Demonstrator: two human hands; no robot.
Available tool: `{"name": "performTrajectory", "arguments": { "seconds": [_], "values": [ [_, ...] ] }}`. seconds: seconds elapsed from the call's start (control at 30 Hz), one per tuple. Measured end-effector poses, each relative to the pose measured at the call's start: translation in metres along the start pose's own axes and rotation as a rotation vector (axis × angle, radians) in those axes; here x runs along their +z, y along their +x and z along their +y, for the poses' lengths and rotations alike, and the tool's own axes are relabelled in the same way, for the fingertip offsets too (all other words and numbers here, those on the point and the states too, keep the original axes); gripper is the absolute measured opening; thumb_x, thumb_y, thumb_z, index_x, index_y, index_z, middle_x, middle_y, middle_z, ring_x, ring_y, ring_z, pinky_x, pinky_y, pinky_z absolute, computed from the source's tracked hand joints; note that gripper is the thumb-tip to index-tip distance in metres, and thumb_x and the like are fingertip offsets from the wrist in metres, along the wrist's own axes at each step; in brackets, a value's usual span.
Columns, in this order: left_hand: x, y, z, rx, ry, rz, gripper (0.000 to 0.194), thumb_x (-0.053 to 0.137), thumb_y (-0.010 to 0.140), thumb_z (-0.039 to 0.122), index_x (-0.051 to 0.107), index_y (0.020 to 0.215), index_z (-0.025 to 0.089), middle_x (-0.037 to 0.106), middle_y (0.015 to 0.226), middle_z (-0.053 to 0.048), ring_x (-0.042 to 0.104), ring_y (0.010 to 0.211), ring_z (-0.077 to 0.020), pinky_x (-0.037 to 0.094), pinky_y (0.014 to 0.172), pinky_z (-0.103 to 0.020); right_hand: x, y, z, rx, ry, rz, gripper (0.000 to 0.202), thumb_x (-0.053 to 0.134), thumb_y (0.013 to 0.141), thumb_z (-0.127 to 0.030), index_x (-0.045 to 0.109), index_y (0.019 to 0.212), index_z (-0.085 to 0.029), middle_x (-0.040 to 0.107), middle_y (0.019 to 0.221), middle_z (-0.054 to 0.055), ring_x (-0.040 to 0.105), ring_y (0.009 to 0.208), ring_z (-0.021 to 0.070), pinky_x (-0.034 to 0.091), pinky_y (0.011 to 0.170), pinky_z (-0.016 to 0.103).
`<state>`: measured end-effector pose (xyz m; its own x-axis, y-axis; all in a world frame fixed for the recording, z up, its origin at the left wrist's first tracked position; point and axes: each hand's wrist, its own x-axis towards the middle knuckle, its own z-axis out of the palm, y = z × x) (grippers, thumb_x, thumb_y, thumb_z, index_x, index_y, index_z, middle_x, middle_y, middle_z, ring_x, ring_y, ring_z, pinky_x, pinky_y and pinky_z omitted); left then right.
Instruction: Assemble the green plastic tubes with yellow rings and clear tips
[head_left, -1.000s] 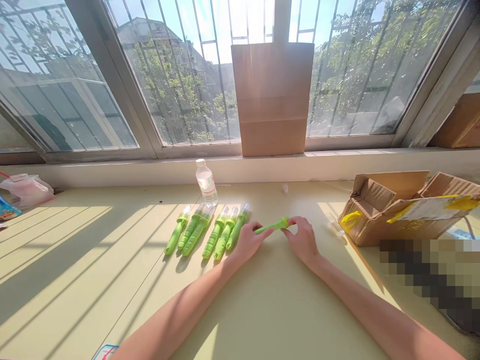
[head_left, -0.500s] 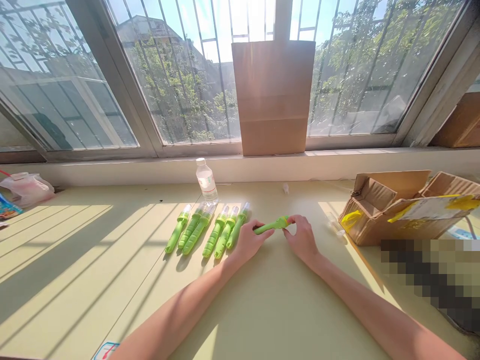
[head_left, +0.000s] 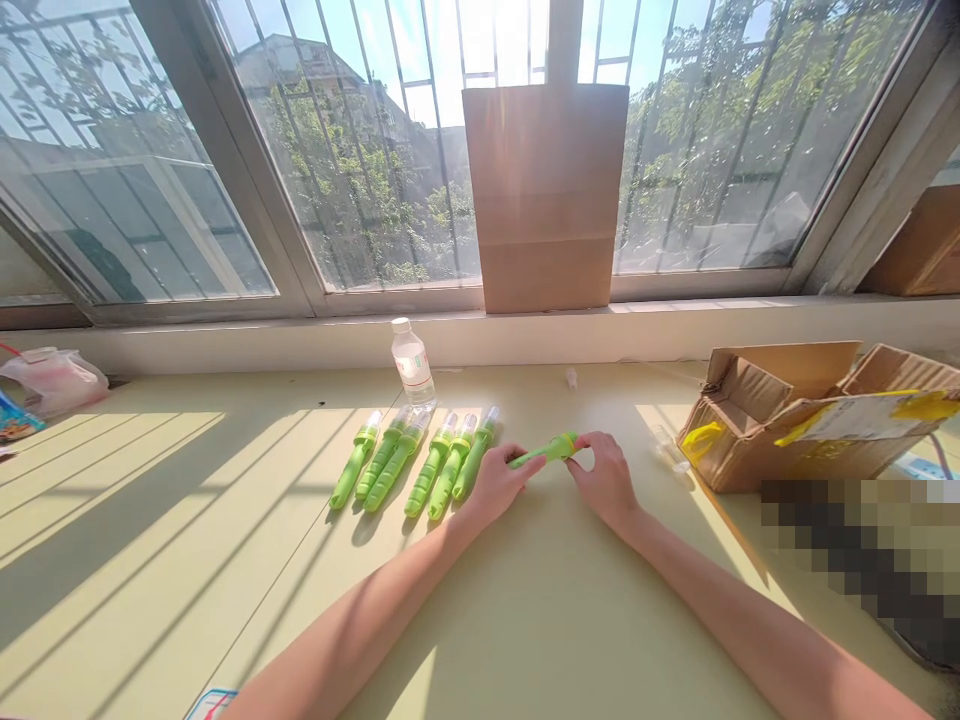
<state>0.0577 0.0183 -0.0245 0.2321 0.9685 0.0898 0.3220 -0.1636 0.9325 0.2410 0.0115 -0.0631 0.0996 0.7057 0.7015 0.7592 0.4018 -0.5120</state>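
Note:
A green stick-shaped item [head_left: 553, 450] lies sideways between both hands, just above the table. My left hand [head_left: 501, 482] is closed on its left end. The fingertips of my right hand [head_left: 604, 474] pinch the thicker right end, where a yellowish ring shows. Left of my left hand, several similar green items with clear caps [head_left: 396, 462] lie side by side, caps pointing away. A clear cap-like piece [head_left: 670, 450] rests right of my right hand, near the box.
A water bottle [head_left: 413, 366] stands behind the green items. An open cardboard box [head_left: 810, 430] sits at the right. A cardboard sheet [head_left: 551, 200] leans on the window. A pink plastic bag [head_left: 56, 380] lies far left, a small clear piece [head_left: 571, 378] near the sill.
The green item between my hands has turned slightly about its length. Both hands keep their hold and have hardly moved.

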Motion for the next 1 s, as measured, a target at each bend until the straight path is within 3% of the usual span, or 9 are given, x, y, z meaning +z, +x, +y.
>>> {"name": "performTrajectory", "arguments": {
  "seconds": [0.13,0.27,0.6,0.77,1.0],
  "values": [
    [0.0024,-0.0021,-0.0039,0.082,0.019,0.059,0.039,0.077,0.060,0.039,0.056,0.087,0.021,0.056,0.073,0.004,0.046,0.053,-0.0075,0.035,0.049,-0.021,0.0003,-0.0003,0.0006,0.004,-0.015,0.004,0.005,0.054,0.079,-0.023,0.050,0.083,-0.022,0.061,0.083,0.005,0.056,0.082,0.0238,0.044,0.073,0.040],
    [0.0034,-0.0023,-0.0075,0.108,0.102,0.080,0.029,0.070,0.067,0.042,0.056,0.076,0.019,0.051,0.061,0.005,0.044,0.052,-0.0084,0.034,0.050,-0.021,0.0009,-0.0003,-0.0007,-0.011,-0.026,0.003,0.008,0.055,0.078,-0.021,0.049,0.084,-0.022,0.061,0.083,0.004,0.057,0.083,0.0244,0.043,0.074,0.041],
    [0.0038,-0.0002,-0.0076,0.156,0.160,0.105,0.035,0.063,0.072,0.050,0.061,0.067,0.016,0.053,0.056,0.003,0.045,0.054,-0.0103,0.032,0.051,-0.023,0.0020,0.0002,-0.0006,0.010,-0.005,-0.007,0.013,0.058,0.077,-0.021,0.049,0.086,-0.021,0.061,0.085,0.005,0.055,0.083,0.0244,0.043,0.074,0.040],
    [0.0022,0.0018,-0.0086,0.111,0.145,0.042,0.040,0.059,0.075,0.051,0.056,0.057,0.016,0.046,0.045,0.003,0.043,0.046,-0.0097,0.030,0.048,-0.023,0.0009,0.0003,-0.0011,0.000,0.015,0.006,0.010,0.057,0.079,-0.024,0.049,0.084,-0.021,0.060,0.083,0.005,0.055,0.083,0.0241,0.044,0.074,0.040],
    [0.0028,-0.0003,-0.0060,0.121,0.092,0.050,0.032,0.072,0.063,0.044,0.056,0.077,0.019,0.049,0.062,0.006,0.042,0.054,-0.0087,0.030,0.049,-0.021,0.0002,-0.0004,-0.0016,-0.010,-0.013,0.025,0.009,0.056,0.081,-0.026,0.048,0.080,-0.022,0.060,0.081,0.005,0.055,0.082,0.0248,0.043,0.073,0.040]
  ]
}}
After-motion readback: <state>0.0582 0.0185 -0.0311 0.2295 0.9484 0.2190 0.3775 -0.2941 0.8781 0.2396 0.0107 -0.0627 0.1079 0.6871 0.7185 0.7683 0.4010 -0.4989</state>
